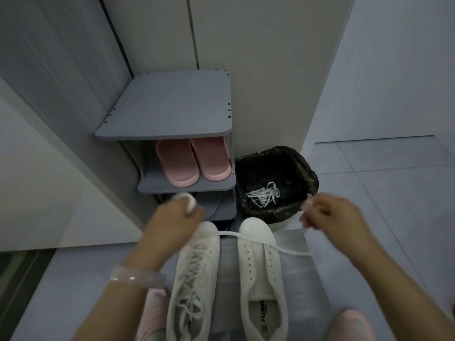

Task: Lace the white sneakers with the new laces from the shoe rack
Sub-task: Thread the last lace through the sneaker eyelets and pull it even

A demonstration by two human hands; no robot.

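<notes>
front: shoe rack (170, 112) and lined bin (275, 183) standing side by side, blocking reach ahead | centre: two sneakers (197, 279) lying close, narrow gap between | lace (246, 236) stretching across that gap | right: bare floor (394, 205) lying open | left: wall (49, 143) closing in

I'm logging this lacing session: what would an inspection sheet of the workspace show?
Surface: grey floor, tiled.
Job's things: left sneaker laced; right sneaker has a lace through its front eyelets only.
Clutter: bin holding old laces.
Hands: left hand and right hand each grip a lace end.
Cables: nothing seen.
Surroundings: rack with pink slippers.
</notes>
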